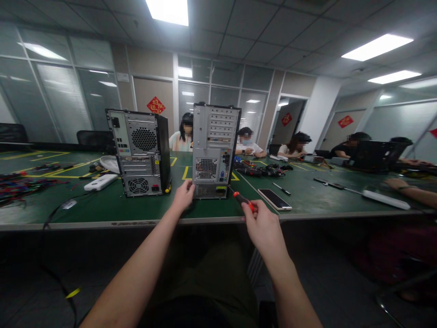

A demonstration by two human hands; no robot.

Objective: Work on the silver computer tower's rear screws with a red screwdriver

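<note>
An upright grey computer tower [209,150] stands at the table's middle, its back panel facing me. My left hand [184,195] rests against its lower left edge, fingers bent together; whether they grip the case edge is hard to make out. My right hand [261,221] is closed around a red and black screwdriver [243,200], whose tip points at the tower's lower right edge. Contact between tip and case cannot be made out. A second tower [138,152], with a black side, stands upright to the left.
On the green table [205,212] lie a phone [274,199], a pen-like tool [282,188], a white power strip [100,182], bundled black cables [261,170] and coloured wires [27,189]. Several people sit across and to the right, one forearm [414,193] near the right edge.
</note>
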